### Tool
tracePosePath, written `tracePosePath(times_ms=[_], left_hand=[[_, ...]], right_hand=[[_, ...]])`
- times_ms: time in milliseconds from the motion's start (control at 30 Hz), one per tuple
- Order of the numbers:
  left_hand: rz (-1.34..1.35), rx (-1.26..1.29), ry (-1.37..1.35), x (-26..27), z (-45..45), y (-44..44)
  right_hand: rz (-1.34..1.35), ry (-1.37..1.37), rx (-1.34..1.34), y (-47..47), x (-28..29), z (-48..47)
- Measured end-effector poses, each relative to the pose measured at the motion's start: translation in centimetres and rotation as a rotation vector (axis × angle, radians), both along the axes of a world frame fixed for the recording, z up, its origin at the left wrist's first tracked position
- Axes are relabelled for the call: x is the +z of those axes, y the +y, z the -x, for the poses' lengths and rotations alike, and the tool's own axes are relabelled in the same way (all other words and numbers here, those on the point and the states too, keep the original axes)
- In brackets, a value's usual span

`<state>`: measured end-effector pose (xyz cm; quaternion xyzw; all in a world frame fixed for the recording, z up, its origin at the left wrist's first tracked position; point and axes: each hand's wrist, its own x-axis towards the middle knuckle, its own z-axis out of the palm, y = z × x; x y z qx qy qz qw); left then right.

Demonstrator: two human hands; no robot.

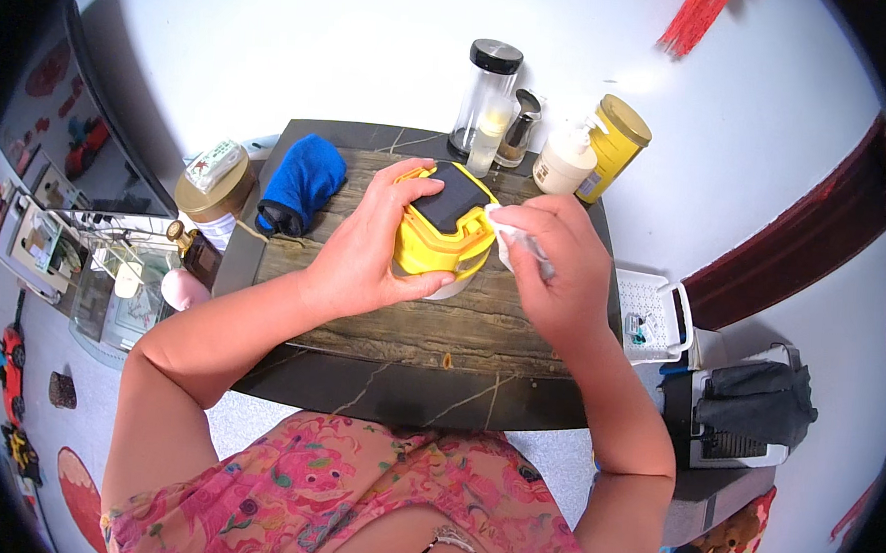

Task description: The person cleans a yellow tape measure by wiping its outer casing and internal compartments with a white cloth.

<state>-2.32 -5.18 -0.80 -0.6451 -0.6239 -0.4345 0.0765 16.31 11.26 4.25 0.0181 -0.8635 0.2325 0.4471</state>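
Note:
A yellow plastic device with a dark flat panel on top (447,199), perhaps a solar lamp, is held a little above the tabletop. My left hand (373,243) grips its left side, with fingers over the top edge and the thumb along the lower side. Between the thumb and fingers of my right hand (560,264) is a crumpled white tissue or cloth (516,243). Its tip touches the right corner of the device, beside the yellow clasp. The device's underside looks pale and is mostly hidden.
Behind stand a clear bottle with a black lid (490,91), a small bottle (488,140), a glass cruet (520,130), a pump bottle (565,163) and a yellow canister (616,147). A blue cloth pouch (303,183) lies left on the dark stone-patterned table (424,343). A white basket (647,317) sits right.

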Motion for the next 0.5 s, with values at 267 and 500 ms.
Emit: tracePosePath(times_ms=[267, 500], left_hand=[[0.000, -0.025, -0.033, 0.0, 0.0, 0.2], [-0.042, -0.014, 0.044, 0.1, -0.3, 0.4]], right_hand=[[-0.336, -0.163, -0.047, 0.7, 1.4, 1.0], [-0.305, -0.087, -0.040, 0.4, 0.4, 1.2]])
